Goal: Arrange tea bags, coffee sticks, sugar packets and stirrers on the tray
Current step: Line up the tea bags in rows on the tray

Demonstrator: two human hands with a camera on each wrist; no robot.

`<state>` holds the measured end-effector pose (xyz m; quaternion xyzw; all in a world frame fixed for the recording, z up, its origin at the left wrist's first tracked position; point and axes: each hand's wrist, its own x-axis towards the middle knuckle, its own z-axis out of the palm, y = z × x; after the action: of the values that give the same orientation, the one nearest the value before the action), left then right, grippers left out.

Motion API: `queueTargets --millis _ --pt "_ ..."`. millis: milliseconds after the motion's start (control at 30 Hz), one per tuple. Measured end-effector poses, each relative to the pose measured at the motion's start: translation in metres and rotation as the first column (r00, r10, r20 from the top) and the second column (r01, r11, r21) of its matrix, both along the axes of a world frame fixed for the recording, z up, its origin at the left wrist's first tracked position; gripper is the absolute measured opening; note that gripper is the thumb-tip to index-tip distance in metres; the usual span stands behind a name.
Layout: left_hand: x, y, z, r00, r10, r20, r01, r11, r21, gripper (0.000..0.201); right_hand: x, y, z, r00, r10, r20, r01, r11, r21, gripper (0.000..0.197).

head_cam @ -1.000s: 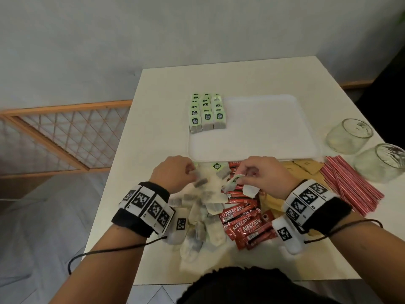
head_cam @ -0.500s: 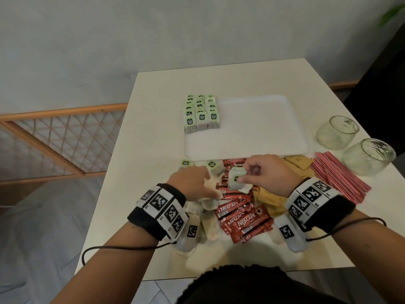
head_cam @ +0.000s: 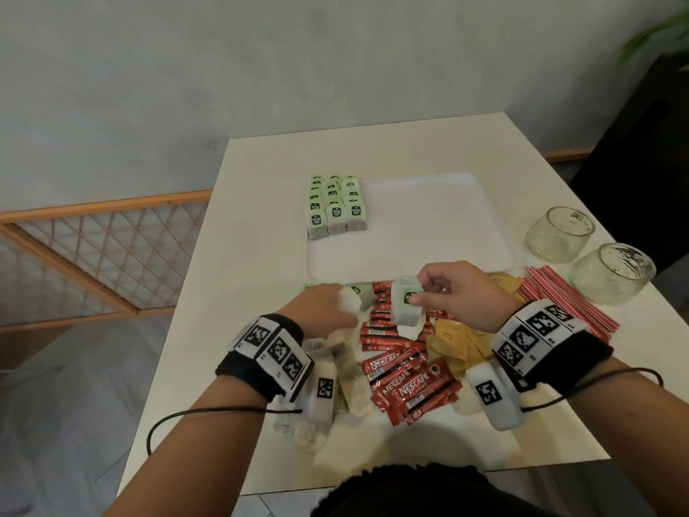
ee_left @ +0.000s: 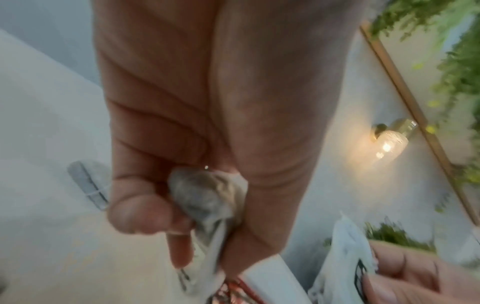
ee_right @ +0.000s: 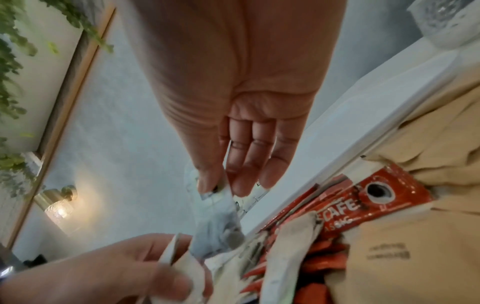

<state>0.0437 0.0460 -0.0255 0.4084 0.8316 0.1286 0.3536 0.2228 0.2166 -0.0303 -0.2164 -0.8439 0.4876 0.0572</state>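
A white tray [head_cam: 428, 251] carries three rows of green-tagged tea bags [head_cam: 335, 208] at its far left corner. In front of it, my right hand [head_cam: 414, 292] pinches a small stack of tea bags [head_cam: 405, 305] by the tags, lifted above the red coffee sticks [head_cam: 406, 382]. In the right wrist view thumb and fingers [ee_right: 207, 181] clamp a hanging bag [ee_right: 218, 228]. My left hand [head_cam: 346, 304] grips one tea bag [head_cam: 352, 298] just left of that stack; in the left wrist view this crumpled bag [ee_left: 205, 197] is in the fist. Loose tea bags [head_cam: 350, 378] lie under my left wrist.
Brown sugar packets [head_cam: 458, 341] lie right of the coffee sticks. Red stirrers [head_cam: 566, 304] lie by the right table edge. Two glass jars [head_cam: 559, 233] [head_cam: 611, 272] stand beyond them. Most of the tray's surface is bare.
My left hand has come right from the loose pile with a tea bag, close to the right hand. The right hand has raised its tea bags slightly and holds them upright.
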Motion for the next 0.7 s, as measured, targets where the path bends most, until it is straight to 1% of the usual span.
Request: queueTargets --millis 67,100,133,167,233,300,400,433,467,533,600,633,700 --pt "-0.004 0.002 0.000 0.983 0.113 0.144 -0.129 0.986 0.107 0.022 -0.002 -0.002 0.004 1.000 -0.010 -0.022 0.008 0.996 -0.088 0.012" --pt "-0.002 0.004 0.001 0.954 0.154 0.259 -0.199 0.967 0.157 0.015 -0.005 -0.003 0.006 0.999 -0.022 -0.029 0.018 0.991 -0.130 0.011" --pt "0.000 0.006 0.002 0.901 0.186 0.393 -0.276 0.943 0.187 0.013 -0.008 -0.004 0.006 0.999 -0.037 -0.030 0.032 0.986 -0.163 0.011" --pt "0.003 0.010 0.004 0.829 0.204 0.520 -0.349 0.917 0.196 0.016 -0.012 -0.005 0.006 0.998 -0.053 -0.028 0.047 0.982 -0.182 0.012" --pt "0.008 0.018 0.002 0.683 0.220 0.697 -0.466 0.865 0.185 0.023 -0.021 -0.005 0.005 0.998 -0.058 -0.023 0.053 0.982 -0.183 0.017" --pt "0.011 0.024 0.000 0.562 0.219 0.797 -0.552 0.818 0.164 0.022 -0.030 -0.005 0.003 0.998 -0.044 -0.035 0.038 0.987 -0.157 0.018" --pt "0.014 0.030 -0.001 0.391 0.229 0.892 -0.676 0.729 0.109 0.029 -0.043 0.000 0.001 0.994 -0.093 -0.057 0.086 0.989 -0.119 0.021" --pt "0.013 0.032 -0.002 0.368 0.234 0.900 -0.699 0.707 0.102 0.034 -0.047 0.002 0.001 0.992 -0.113 -0.062 0.105 0.988 -0.116 0.022" --pt "0.011 0.034 -0.003 0.375 0.233 0.897 -0.705 0.701 0.112 0.038 -0.052 0.005 0.000 0.990 -0.128 -0.064 0.120 0.986 -0.114 0.021" --pt "0.006 0.035 -0.007 0.430 0.221 0.875 -0.687 0.709 0.158 0.039 -0.061 0.008 0.000 0.987 -0.149 -0.051 0.144 0.985 -0.099 0.017" --pt "-0.001 0.037 -0.010 0.484 0.227 0.845 -0.684 0.700 0.204 0.033 -0.071 0.010 0.000 0.984 -0.176 -0.040 0.171 0.980 -0.104 0.014" --pt "-0.006 0.037 -0.011 0.498 0.244 0.832 -0.695 0.686 0.215 0.029 -0.076 0.012 0.000 0.982 -0.187 -0.036 0.182 0.976 -0.118 0.016" --pt "-0.016 0.039 -0.013 0.493 0.289 0.821 -0.731 0.649 0.211 0.020 -0.085 0.015 -0.001 0.979 -0.200 -0.023 0.193 0.966 -0.174 0.018"
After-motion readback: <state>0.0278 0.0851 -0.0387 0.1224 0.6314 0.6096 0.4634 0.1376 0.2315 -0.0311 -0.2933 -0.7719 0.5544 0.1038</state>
